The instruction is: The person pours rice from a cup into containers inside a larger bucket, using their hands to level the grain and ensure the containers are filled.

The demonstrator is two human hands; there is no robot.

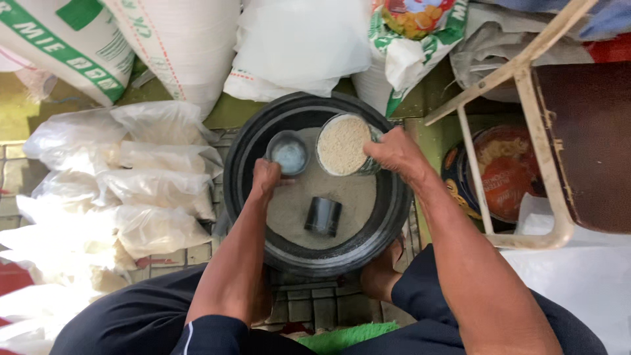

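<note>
Down on a tiled floor (309, 306) the person squats over a black tub (244, 141) with a layer of rice (348, 197) across its bottom. The right hand (394, 152) has its fingers clamped around a can (344, 144) filled to the brim with rice, held just above the tub's far side. The left hand (266, 179) grips a small metal cup (288, 154) just beside that can, fingers closed on its rim. A black cup (323, 216) lies on its side in the rice. Filled clear bags (141, 190) pile up to the left, big sacks (177, 39) stand behind, and a round tin (506, 174) sits under a chair frame (526, 98) on the right.
</note>
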